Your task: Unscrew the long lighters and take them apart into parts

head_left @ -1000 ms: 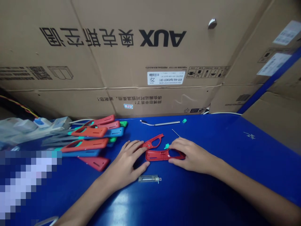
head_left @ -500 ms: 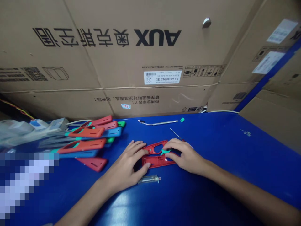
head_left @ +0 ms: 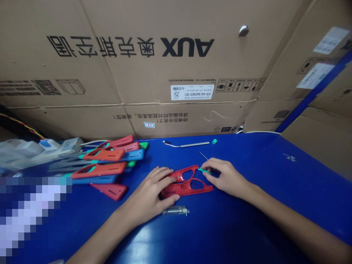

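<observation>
Two red lighter shell halves lie side by side on the blue table, hollow sides up. My left hand grips their left ends, fingers over the upper half and thumb at the lower edge. Between thumb and fingertips, my right hand pinches a small green trigger just off the right end of the upper half. A clear fuel tank lies below the left thumb. Behind my right hand, a thin metal rod sticks out; its other end is hidden.
A metal tube with a wire and a green cap lie farther back. Assembled lighters in red, orange, blue and green are piled at left, near a power strip. A cardboard box wall closes off the back.
My right hand has moved right with the green trigger, from over the shell halves to their right end. The left hand stays on the shells, which are now more exposed.
</observation>
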Available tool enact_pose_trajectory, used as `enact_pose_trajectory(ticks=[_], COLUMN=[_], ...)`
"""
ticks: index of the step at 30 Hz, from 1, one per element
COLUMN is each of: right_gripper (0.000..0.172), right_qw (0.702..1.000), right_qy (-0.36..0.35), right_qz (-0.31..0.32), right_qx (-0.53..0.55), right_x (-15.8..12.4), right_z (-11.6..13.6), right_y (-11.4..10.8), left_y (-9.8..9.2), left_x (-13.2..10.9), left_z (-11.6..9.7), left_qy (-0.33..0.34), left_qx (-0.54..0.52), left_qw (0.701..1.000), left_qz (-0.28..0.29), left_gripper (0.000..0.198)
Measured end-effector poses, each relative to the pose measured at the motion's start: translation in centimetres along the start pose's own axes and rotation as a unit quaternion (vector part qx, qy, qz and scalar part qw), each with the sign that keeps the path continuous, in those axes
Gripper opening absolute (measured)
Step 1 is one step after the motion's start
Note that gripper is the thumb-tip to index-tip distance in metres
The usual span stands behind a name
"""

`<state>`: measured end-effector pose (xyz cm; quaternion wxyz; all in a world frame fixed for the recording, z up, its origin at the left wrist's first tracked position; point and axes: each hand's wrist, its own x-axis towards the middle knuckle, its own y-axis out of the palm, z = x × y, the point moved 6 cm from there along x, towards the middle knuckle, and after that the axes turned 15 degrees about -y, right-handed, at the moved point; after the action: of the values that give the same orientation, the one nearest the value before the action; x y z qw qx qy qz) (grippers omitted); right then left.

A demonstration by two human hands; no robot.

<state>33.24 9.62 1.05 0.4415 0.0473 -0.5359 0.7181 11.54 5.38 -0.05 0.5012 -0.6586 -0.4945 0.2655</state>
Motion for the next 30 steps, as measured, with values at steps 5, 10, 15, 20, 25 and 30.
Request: enact_pose_trajectory(ticks=[5, 10, 15, 20, 25, 30], right_gripper=[0.014, 0.016, 0.016, 0.013, 0.013, 0.013], right_qw=[0.999, 0.999, 0.999, 0.999, 0.998, 0.998], right_qy=[-0.027, -0.023, -0.022, -0.035, -0.056, -0.057], right_qz=[0.033, 0.024, -0.013, -0.036, -0.021, -0.019], right_qx=[-0.007, -0.024, -0.031, -0.017, -0.002, -0.005], right_x=[-0.3, -0.1, -0.1, -0.1, 0.1, 0.0], right_z=[0.3, -0.2, -0.7, -0.3, 0.6, 0.8], right_y=[0.7, -0.3, -1.0, -0.8, -0.1, -0.3], left_y=[-0.5, -0.8, -0.7, -0.3, -0.2, -0.3], left_x=[0.2, 0.3, 0.4, 0.3, 0.4, 0.3], left_z=[0.7, 0.9, 1.0, 1.0, 0.8, 0.8], left_qy=[-0.001, -0.019, -0.042, -0.044, -0.033, -0.022], left_qx=[-0.004, 0.000, 0.008, 0.029, 0.031, 0.019], left_qw=[1.000, 0.999, 0.999, 0.999, 0.999, 0.999], left_qz=[-0.028, -0.037, -0.025, -0.012, -0.012, -0.023], left_gripper=[0.035, 0.033, 0.037, 0.053, 0.064, 0.053])
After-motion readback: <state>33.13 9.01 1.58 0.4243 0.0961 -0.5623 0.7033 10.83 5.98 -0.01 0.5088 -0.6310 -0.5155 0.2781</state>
